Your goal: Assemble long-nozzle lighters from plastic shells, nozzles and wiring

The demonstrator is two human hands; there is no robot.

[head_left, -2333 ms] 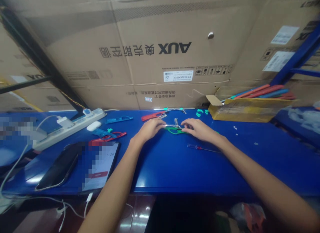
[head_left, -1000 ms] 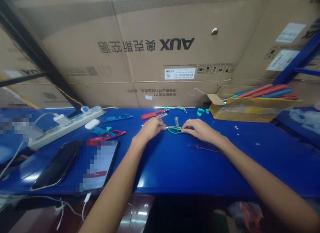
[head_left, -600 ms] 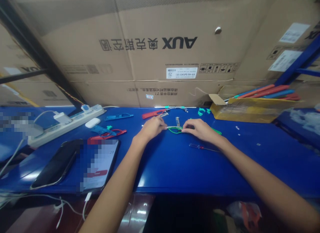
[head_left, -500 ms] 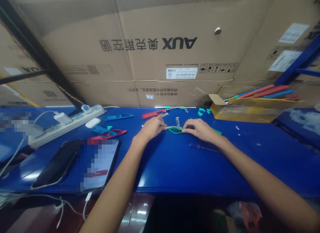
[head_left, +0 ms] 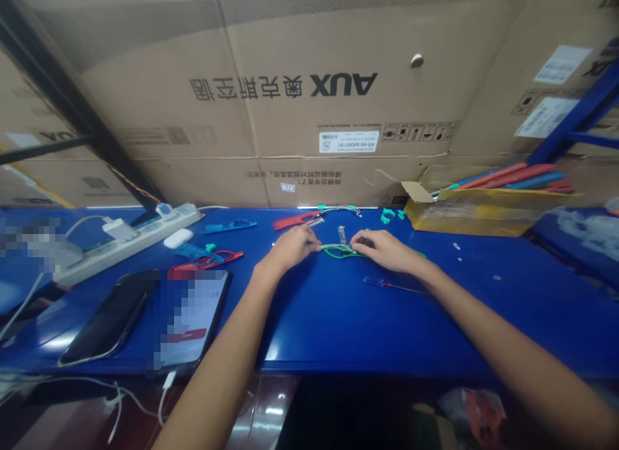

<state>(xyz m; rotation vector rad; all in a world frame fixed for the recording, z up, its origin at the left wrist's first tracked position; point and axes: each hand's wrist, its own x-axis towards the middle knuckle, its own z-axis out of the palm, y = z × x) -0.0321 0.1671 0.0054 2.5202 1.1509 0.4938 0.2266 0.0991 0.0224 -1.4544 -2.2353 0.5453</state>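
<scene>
My left hand [head_left: 296, 249] is closed, thumb and fingertips pinching the left end of a thin pale wire [head_left: 333, 246]. At the wire's right end, my right hand [head_left: 380, 249] has its thumb and fingers pressed together. Beneath the wire lies a green plastic piece with an open loop [head_left: 341, 254]; my right hand covers part of it. Just behind the hands is a small clear part [head_left: 342, 234]. A red plastic piece [head_left: 294, 220] rests beyond my left hand, beside a curved bundle of wires [head_left: 343, 209]. Below my right hand lies a screwdriver [head_left: 380, 282].
A yellow-taped box [head_left: 478, 213] of coloured plastic pieces stands at back right. On the left are a power strip [head_left: 130, 244], a blue piece [head_left: 229, 225], a phone [head_left: 109, 318] and a tablet [head_left: 198, 327]. Cardboard [head_left: 285, 37] walls the back of the blue table [head_left: 329, 334].
The whole view has shifted slightly. Both hands stay at the wire and green piece with almost the same grip.
</scene>
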